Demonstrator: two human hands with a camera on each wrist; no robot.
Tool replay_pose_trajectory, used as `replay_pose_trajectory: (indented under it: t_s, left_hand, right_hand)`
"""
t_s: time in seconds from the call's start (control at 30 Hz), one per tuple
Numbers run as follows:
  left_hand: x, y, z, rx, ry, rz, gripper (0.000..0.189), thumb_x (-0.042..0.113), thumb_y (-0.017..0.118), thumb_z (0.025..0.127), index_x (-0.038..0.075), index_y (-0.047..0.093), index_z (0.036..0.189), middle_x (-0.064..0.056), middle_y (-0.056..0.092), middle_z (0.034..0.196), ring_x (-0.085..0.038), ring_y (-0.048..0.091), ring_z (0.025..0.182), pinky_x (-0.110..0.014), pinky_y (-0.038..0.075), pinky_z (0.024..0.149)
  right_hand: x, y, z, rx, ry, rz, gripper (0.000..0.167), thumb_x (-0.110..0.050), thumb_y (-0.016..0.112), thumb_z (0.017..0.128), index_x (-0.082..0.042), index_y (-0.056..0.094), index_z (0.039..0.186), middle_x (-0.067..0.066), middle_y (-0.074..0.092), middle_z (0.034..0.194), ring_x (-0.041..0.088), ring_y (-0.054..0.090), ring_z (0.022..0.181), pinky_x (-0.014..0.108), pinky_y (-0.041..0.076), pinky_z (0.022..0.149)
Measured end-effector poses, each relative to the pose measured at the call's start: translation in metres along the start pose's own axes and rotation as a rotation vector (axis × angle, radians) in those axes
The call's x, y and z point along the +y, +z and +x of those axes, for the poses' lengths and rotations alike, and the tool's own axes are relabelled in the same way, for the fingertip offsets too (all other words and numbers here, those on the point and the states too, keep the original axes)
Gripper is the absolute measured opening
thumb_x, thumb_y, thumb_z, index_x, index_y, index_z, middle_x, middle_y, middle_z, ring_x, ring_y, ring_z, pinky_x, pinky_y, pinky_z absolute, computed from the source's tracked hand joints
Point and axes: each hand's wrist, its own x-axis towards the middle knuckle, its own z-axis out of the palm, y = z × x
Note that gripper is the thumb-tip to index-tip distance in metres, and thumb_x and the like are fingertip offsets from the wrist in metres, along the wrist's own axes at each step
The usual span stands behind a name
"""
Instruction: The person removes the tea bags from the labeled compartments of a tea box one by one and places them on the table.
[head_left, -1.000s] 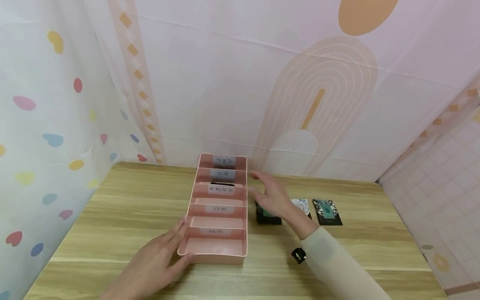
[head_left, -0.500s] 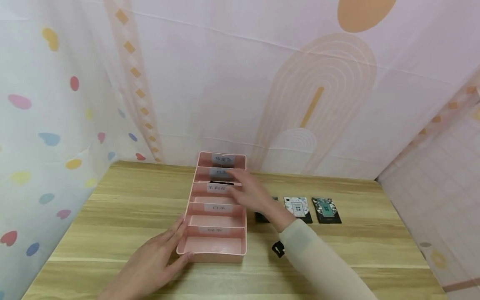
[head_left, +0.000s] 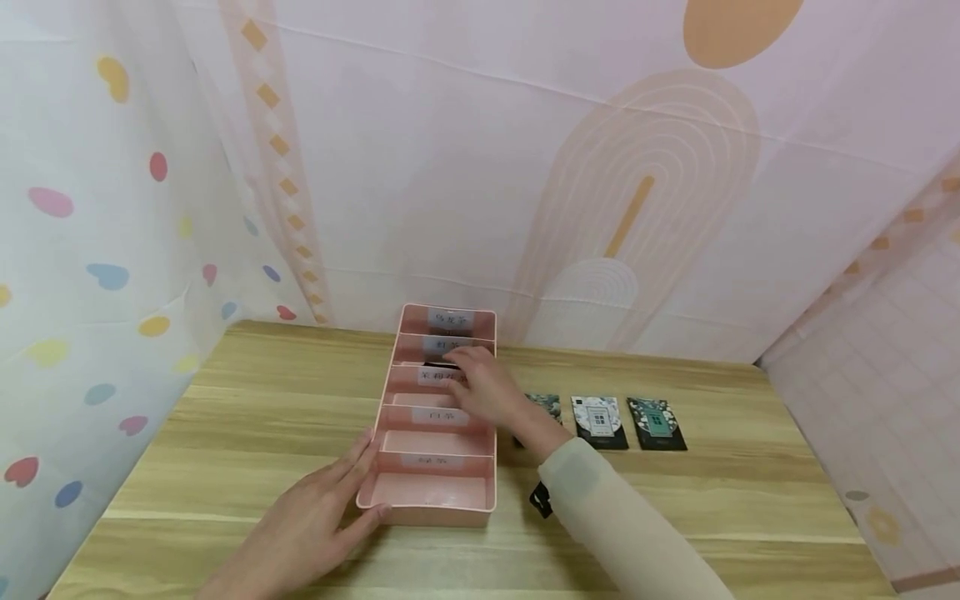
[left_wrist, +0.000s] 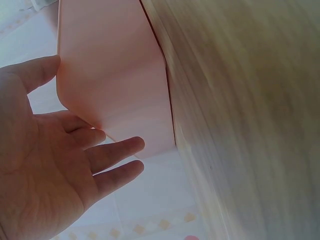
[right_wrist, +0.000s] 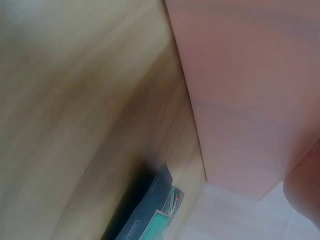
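A pink organizer box (head_left: 435, 518) with several compartments in a row stands on the table, each divider bearing a white label with Chinese characters. My left hand (head_left: 307, 517) rests at its near left corner, thumb at the front rim and fingers straight along the side, as the left wrist view also shows. Over the box's right rim reaches my right hand (head_left: 487, 392). Its thumb and fingertips are apart, around the label on the middle divider, right by the edge of a dark packet (head_left: 435, 364) in the second compartment from the back.
Right of the box lie three dark tea packets: a white-patterned one (head_left: 600, 422), a green-labelled one (head_left: 656, 423) and one partly hidden (head_left: 549, 406) behind my right hand. A patterned cloth (head_left: 420, 167) hangs behind the wooden table (head_left: 247, 417).
My right hand has moved left from beside the box to over its compartments, fingertips now by the dark packet. The left hand and the box have stayed in place.
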Motion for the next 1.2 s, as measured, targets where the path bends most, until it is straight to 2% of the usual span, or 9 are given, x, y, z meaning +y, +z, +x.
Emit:
replay_pose_trajectory:
  t_s: [0.4, 0.6, 0.9, 1.03, 1.2]
  left_hand:
    - [0.0004, 0.0005, 0.0012, -0.007, -0.024, -0.017, 0.075, 0.046, 0.07, 0.1, -0.001, 0.049, 0.154, -0.014, 0.044, 0.162, -0.035, 0.063, 0.126, -0.052, 0.055, 0.099]
    - [0.0007, 0.0004, 0.0012, -0.004, -0.024, -0.012, 0.074, 0.046, 0.071, 0.1, -0.001, 0.05, 0.154, -0.014, 0.045, 0.162, -0.035, 0.063, 0.127, -0.052, 0.055, 0.1]
    - [0.0008, 0.0008, 0.0015, -0.002, -0.023, -0.01, 0.074, 0.045, 0.071, 0.099, -0.001, 0.05, 0.153, -0.015, 0.046, 0.161, -0.035, 0.064, 0.126, -0.052, 0.055, 0.099]
    - [0.0004, 0.0012, 0.0021, -0.003, -0.025, -0.01, 0.074, 0.045, 0.071, 0.099, 0.0, 0.05, 0.154, -0.014, 0.046, 0.161, -0.035, 0.064, 0.126, -0.052, 0.055, 0.099]
    - [0.0006, 0.0012, 0.0021, -0.013, -0.034, -0.015, 0.074, 0.044, 0.071, 0.099, 0.0, 0.049, 0.155, -0.014, 0.046, 0.161, -0.035, 0.064, 0.126, -0.052, 0.055, 0.1]
  right_hand:
    - [-0.0017, 0.0035, 0.0023, 0.013, 0.005, -0.051, 0.034, -0.021, 0.066, 0.105, 0.003, 0.069, 0.129, 0.014, 0.069, 0.129, 0.029, 0.06, 0.125, 0.04, 0.047, 0.111]
    - [-0.0022, 0.0048, 0.0016, 0.05, -0.007, -0.052, 0.022, -0.012, 0.063, 0.106, 0.001, 0.074, 0.119, 0.011, 0.073, 0.117, 0.027, 0.064, 0.113, 0.039, 0.052, 0.102]
    - [-0.0005, 0.0077, 0.0026, 0.097, -0.039, -0.052, 0.019, -0.002, 0.06, 0.105, 0.003, 0.075, 0.115, 0.013, 0.075, 0.11, 0.028, 0.067, 0.106, 0.039, 0.055, 0.097]
    - [0.0001, 0.0076, 0.0027, 0.105, -0.032, -0.023, 0.018, -0.001, 0.06, 0.104, 0.003, 0.075, 0.113, 0.013, 0.075, 0.11, 0.029, 0.067, 0.106, 0.04, 0.055, 0.096]
    - [0.0, 0.006, 0.0012, 0.115, -0.005, 0.082, 0.016, 0.001, 0.062, 0.103, 0.004, 0.075, 0.112, 0.015, 0.074, 0.109, 0.03, 0.066, 0.108, 0.041, 0.056, 0.097]
